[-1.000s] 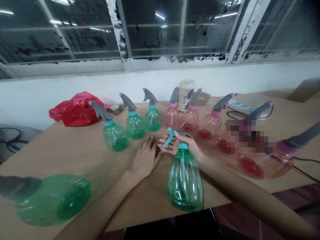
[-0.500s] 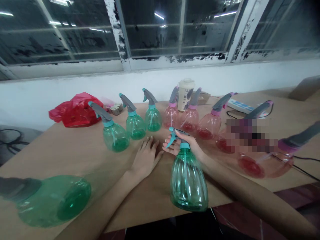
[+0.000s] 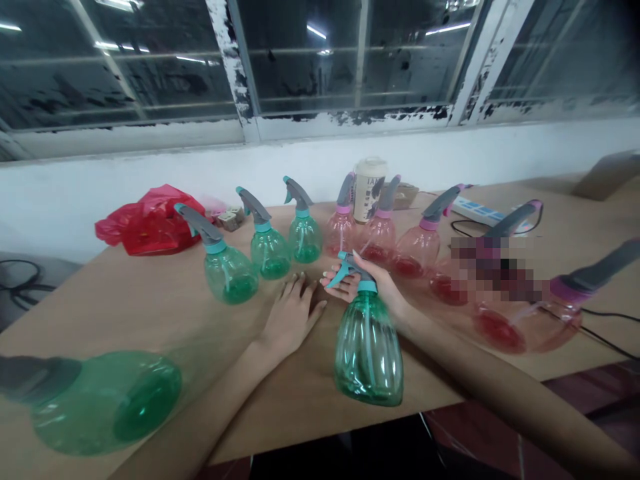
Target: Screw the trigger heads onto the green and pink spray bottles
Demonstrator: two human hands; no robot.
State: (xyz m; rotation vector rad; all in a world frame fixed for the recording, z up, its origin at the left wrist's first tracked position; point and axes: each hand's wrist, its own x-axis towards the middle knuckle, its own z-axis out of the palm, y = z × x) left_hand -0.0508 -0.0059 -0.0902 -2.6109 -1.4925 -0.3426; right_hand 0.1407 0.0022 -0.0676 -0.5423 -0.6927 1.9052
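My right hand [image 3: 383, 287] holds a clear green spray bottle [image 3: 369, 353] by its grey head, the thumb along the back and the fingers behind the turquoise trigger. The bottle hangs slightly tilted near the table's front edge, its base towards me. My left hand [image 3: 290, 313] lies flat on the wooden table [image 3: 215, 373], palm down, fingers stretched out and touching no bottle. Beyond it stand three green spray bottles, the nearest one [image 3: 231, 275] to its left. Another green spray bottle [image 3: 107, 400] is at the near left, its head cut off by the frame.
Several pink spray bottles [image 3: 417, 250] curve along the right side, one partly covered by a pixelated patch. At the back are a red plastic bag [image 3: 157, 220], a paper cup [image 3: 369, 190] and a white power strip [image 3: 483, 213] with black cables. A box [image 3: 607, 175] sits far right.
The base of the held green bottle has swung a little up and to the left, with my right hand still on its head. My left hand stays in place.
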